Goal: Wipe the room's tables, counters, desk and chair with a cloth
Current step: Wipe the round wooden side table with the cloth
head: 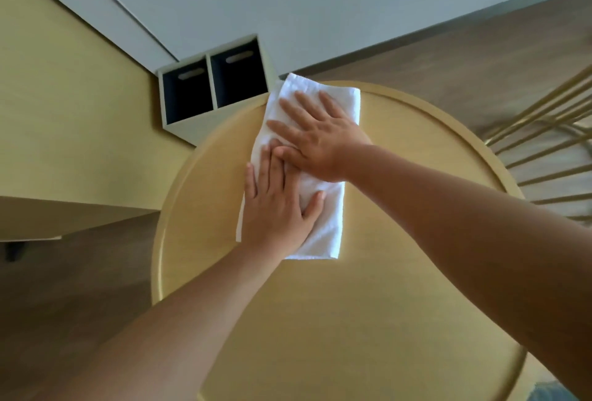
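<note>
Both hands (290, 179) flat on cloth (323, 234), cubby box (211, 115) beyond.

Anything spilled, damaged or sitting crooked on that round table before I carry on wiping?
Nothing stands out. The folded white cloth lies flat on the round table, with the left hand and right hand pressing on it, fingers straight. Its far corner slightly overhangs the rim. No spill or damage shows.
</note>
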